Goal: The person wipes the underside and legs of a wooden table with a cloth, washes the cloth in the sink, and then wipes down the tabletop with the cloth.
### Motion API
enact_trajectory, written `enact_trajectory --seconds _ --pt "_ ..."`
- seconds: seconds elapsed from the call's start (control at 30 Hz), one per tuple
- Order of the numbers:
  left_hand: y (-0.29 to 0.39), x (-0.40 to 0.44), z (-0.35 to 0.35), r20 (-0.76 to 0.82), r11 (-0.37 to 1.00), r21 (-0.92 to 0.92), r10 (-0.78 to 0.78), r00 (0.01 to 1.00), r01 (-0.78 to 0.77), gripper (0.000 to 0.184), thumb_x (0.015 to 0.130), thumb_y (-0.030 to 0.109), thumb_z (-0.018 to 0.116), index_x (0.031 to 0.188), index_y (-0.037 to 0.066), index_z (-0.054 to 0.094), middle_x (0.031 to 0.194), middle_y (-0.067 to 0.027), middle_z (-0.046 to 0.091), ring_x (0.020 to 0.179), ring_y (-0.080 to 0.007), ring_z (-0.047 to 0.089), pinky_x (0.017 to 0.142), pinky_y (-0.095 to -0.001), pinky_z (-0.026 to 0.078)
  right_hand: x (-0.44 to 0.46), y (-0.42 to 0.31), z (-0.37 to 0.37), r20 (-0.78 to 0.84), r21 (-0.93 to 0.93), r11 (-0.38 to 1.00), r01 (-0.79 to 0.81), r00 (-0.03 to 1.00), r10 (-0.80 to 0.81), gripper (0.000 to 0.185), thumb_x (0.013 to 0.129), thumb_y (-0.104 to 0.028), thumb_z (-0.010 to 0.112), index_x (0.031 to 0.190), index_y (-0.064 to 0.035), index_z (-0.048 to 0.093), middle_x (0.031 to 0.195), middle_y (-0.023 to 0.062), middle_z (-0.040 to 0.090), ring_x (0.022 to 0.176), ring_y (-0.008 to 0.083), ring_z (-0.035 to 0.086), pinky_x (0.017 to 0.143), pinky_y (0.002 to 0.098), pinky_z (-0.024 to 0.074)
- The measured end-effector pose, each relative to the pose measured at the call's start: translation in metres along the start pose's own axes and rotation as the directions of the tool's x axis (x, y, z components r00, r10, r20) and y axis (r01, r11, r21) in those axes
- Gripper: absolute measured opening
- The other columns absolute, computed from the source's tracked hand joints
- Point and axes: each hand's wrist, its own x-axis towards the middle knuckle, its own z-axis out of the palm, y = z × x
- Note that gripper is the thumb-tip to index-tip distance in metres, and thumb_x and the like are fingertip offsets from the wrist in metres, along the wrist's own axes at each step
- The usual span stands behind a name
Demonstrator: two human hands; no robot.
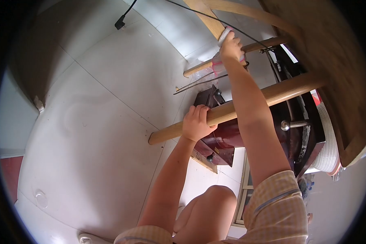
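Observation:
My left hand (197,123) is wrapped round a round wooden leg (223,112), close to its lower end. The leg belongs to a piece of wooden furniture whose broad brown top (347,77) fills the right side of the view. Farther off, my right hand (232,48) is closed on a whitish-pink cloth (225,34) pressed against another wooden leg (210,20). A clear plastic bag with a pinkish edge (217,63) hangs or lies just below that hand; its contents cannot be made out.
Behind the legs stands dark red-brown wooden furniture (225,136) with metal knobs. A black cable (232,26) with a plug (119,23) crosses the top. Pale floor tiles (101,134) spread over the left. A white ribbed round object (327,140) is at the right.

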Motion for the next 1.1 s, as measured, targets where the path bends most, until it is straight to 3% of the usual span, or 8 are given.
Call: enact_trajectory --seconds 0.4,0.43,0.53,0.6,0.67,0.77,0.83,1.1 --pt "0.003 -0.004 0.004 -0.033 0.998 0.061 0.031 0.999 -0.029 0.039 0.053 0.022 0.073 0.083 0.01 0.05 0.08 -0.0034 0.057 0.069 -0.0249 0.053 0.054 -0.0341 0.048 -0.038 -0.008 0.016 -0.239 -0.179 0.98 -0.083 0.97 0.039 0.072 0.082 -0.007 0.046 0.136 0.0063 0.002 0.122 0.0306 0.042 0.115 0.0409 0.043 0.093 0.0462 0.0388" --pt "0.002 -0.005 0.005 -0.011 0.996 0.087 0.023 1.0 -0.022 0.042 0.052 0.023 0.074 0.084 0.009 0.051 0.08 -0.004 0.057 0.07 -0.0252 0.053 0.056 -0.0348 0.048 -0.046 -0.014 -0.017 -0.005 0.182 0.981 -0.074 0.997 0.076 0.07 0.079 -0.005 0.048 0.135 0.0068 0.008 0.116 0.0285 0.048 0.11 0.0374 0.048 0.091 0.0418 0.041" --pt "0.003 -0.007 0.005 0.028 0.995 0.098 0.022 0.999 -0.025 0.042 0.053 0.024 0.074 0.085 0.008 0.052 0.081 -0.005 0.057 0.071 -0.026 0.053 0.058 -0.0358 0.049 -0.06 -0.033 -0.026 0.289 0.681 0.711 -0.176 0.957 -0.04 0.059 0.071 0.001 0.049 0.127 0.0064 0.032 0.098 0.0203 0.06 0.092 0.0297 0.06 0.083 0.0309 0.0465" --pt "0.003 -0.006 -0.001 0.107 0.986 0.166 0.01 0.994 -0.027 0.038 0.057 0.023 0.072 0.085 0.007 0.052 0.081 -0.0058 0.057 0.071 -0.0262 0.053 0.059 -0.0371 0.049 -0.092 -0.055 -0.038 0.4 0.906 -0.15 -0.396 0.916 0.001 0.05 0.07 0.002 0.049 0.12 0.0021 0.044 0.102 0.0177 0.059 0.095 0.0312 0.057 0.083 0.0358 0.0458" --pt "-0.014 -0.014 -0.01 0.211 0.975 0.221 -0.039 0.977 -0.009 0.036 0.063 0.025 0.071 0.089 0.005 0.056 0.084 -0.0089 0.057 0.073 -0.0284 0.053 0.06 -0.0362 0.048 -0.118 -0.061 -0.054 0.438 0.498 -0.754 -0.429 0.874 -0.208 0.049 0.072 -0.005 0.05 0.121 -0.0012 0.045 0.107 0.0169 0.057 0.1 0.0312 0.054 0.087 0.0401 0.0432" --pt "-0.056 -0.034 -0.043 0.551 0.819 -0.15 -0.395 0.735 0.553 0.04 0.079 0.039 0.06 0.099 0.004 0.06 0.101 -0.0107 0.06 0.084 -0.0231 0.057 0.068 -0.0357 0.046 -0.155 -0.039 -0.097 0.309 0.186 -0.872 -0.452 0.87 -0.384 0.044 0.077 -0.015 0.049 0.119 -0.0027 0.047 0.112 0.0162 0.055 0.105 0.0306 0.051 0.091 0.0446 0.0393" --pt "-0.049 -0.023 -0.101 0.465 0.503 -0.331 -0.65 0.601 0.799 0.049 0.082 0.049 0.051 0.101 0.004 0.059 0.107 -0.009 0.059 0.091 -0.0192 0.055 0.078 -0.0365 0.043 -0.174 -0.021 -0.12 0.266 0.115 -0.881 -0.459 0.868 -0.418 0.043 0.079 -0.019 0.048 0.118 -0.0023 0.048 0.113 0.0154 0.055 0.105 0.0302 0.051 0.092 0.044 0.0388" --pt "0.007 0.039 -0.193 0.417 0.571 -0.653 -0.277 0.866 0.497 0.052 0.088 0.043 0.047 0.116 0.0 0.051 0.11 -0.0085 0.058 0.105 -0.0168 0.049 0.091 -0.0335 0.035 -0.203 -0.024 -0.163 0.358 0.317 -0.649 -0.692 0.721 -0.593 0.047 0.086 -0.036 0.041 0.118 -0.0014 0.048 0.117 0.013 0.053 0.107 0.0266 0.05 0.092 0.0385 0.0389"
